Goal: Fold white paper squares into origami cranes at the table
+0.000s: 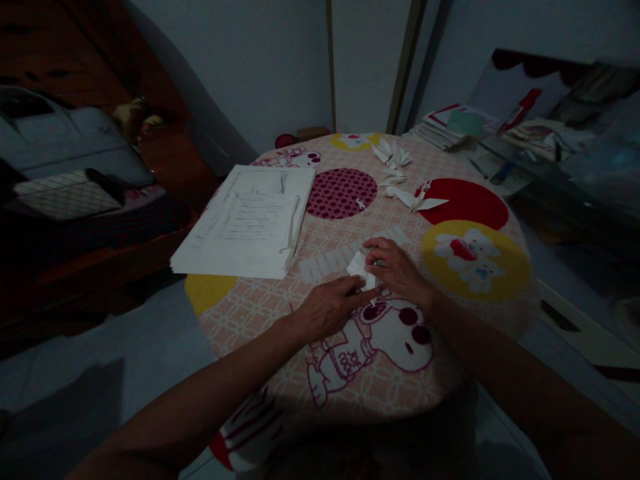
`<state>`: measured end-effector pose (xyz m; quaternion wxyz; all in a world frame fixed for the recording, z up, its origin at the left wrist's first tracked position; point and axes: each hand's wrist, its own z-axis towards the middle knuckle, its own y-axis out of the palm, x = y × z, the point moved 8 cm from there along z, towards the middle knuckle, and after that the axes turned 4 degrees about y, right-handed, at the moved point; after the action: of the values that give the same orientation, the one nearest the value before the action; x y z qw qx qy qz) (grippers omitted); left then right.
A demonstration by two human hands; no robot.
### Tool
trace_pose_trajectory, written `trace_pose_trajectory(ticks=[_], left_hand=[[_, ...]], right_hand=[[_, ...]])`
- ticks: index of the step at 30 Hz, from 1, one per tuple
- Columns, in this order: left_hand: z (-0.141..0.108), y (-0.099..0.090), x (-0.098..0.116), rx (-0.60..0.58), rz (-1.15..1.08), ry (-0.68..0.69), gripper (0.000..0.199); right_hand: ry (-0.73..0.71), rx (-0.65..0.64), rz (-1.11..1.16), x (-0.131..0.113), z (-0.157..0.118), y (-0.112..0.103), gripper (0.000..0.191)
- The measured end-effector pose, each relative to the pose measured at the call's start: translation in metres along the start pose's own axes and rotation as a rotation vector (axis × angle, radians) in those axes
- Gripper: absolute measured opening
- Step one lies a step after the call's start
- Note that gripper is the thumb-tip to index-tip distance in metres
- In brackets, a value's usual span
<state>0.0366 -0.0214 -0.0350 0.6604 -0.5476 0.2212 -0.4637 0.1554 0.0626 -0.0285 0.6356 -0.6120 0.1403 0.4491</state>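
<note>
Between my two hands lies a small folded piece of white paper, flat on the patterned tablecloth. My left hand presses on its lower left part, with the fingers stretched across it. From the right, my right hand bends its fingers over the paper's right edge, the fingertips on it. The hands partly cover the paper, so its full shape is hidden. Beyond them stand folded white paper cranes, with more folded paper birds behind at the table's far side.
A stack of printed paper sheets rests on the left of the round table. Papers and booklets are piled at the back right beside a glass-topped surface. A bag sits on wooden furniture at the left.
</note>
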Motion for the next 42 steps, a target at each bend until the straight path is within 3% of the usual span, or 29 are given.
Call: trace_pose_trajectory(ticks=[22, 32, 42], left_hand=[[0.0018, 0.0064, 0.0004, -0.110, 0.069, -0.004, 0.045], [0.0030, 0.0022, 0.0033, -0.036, 0.104, 0.017, 0.042], [0.0052, 0.0014, 0.0047, -0.051, 0.075, 0.030, 0.046]], right_hand=[[0.007, -0.002, 0.023, 0.0016, 0.0001, 0.0008, 0.011], [0.003, 0.022, 0.021, 0.0017, 0.0007, -0.0002, 0.013], [0.045, 0.025, 0.003, -0.0003, 0.0000, -0.0014, 0.013]])
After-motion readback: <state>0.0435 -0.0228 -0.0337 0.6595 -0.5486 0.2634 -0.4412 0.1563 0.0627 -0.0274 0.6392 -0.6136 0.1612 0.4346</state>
